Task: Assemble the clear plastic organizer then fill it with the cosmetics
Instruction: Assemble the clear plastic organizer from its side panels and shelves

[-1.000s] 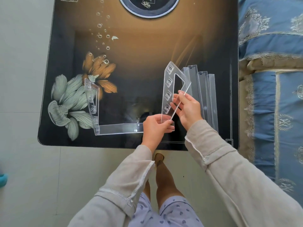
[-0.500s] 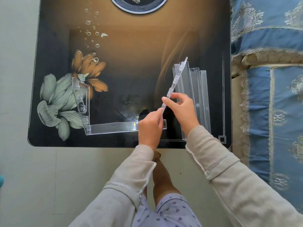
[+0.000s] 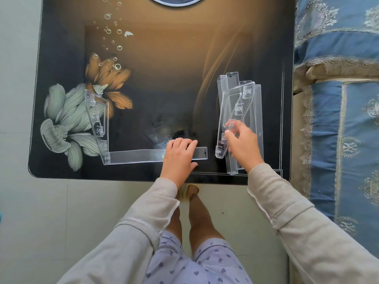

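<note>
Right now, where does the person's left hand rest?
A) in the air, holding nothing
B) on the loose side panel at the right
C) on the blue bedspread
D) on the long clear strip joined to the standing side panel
D: the left hand lies flat on the long clear strip, while the right hand grips the loose side panel.

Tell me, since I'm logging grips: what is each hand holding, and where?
Right hand pinches the loose clear side panel at its lower middle. Left hand presses on the shelf strip near its free end.

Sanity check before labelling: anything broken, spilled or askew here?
Nothing stands out. The second side panel lies tilted on the stacked strips under the right hand, unattached; no cracks visible. No cosmetics in view.
</note>
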`<state>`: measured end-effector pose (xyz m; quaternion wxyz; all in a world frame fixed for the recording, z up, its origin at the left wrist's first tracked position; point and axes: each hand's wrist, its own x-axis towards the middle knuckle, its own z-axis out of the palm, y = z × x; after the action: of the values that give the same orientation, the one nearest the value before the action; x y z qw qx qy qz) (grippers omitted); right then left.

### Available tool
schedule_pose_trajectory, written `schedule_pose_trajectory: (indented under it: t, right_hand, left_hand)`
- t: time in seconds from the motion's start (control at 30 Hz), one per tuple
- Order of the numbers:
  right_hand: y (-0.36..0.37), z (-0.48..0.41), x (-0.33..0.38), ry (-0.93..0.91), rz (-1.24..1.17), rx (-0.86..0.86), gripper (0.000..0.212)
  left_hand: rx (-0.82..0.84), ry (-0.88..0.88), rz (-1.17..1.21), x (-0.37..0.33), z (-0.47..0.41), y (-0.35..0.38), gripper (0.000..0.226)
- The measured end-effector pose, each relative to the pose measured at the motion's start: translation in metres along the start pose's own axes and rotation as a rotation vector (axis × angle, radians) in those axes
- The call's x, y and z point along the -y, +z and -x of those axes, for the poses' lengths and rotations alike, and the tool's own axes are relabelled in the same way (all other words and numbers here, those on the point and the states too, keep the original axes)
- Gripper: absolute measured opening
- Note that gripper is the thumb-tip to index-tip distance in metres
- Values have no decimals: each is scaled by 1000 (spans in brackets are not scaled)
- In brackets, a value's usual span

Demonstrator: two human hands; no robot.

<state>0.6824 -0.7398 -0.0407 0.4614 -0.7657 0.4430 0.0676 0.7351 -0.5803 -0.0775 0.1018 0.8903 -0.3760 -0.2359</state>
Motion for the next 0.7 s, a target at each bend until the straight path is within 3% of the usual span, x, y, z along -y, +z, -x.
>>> schedule_pose_trajectory:
  t: [0.2,0.43,0.7]
  right_hand:
    - [7,-9,0,8,118,112,29]
    - [18,-10,9,-85,209,111,14]
    - [23,-8,15,-103,238,118,26]
  left_hand:
    - [-42,42,87,6,-6,-1,39]
    - [-124,73,135,6,-2,-9,40]
    - [-114,64,168,4,-1,-11,44]
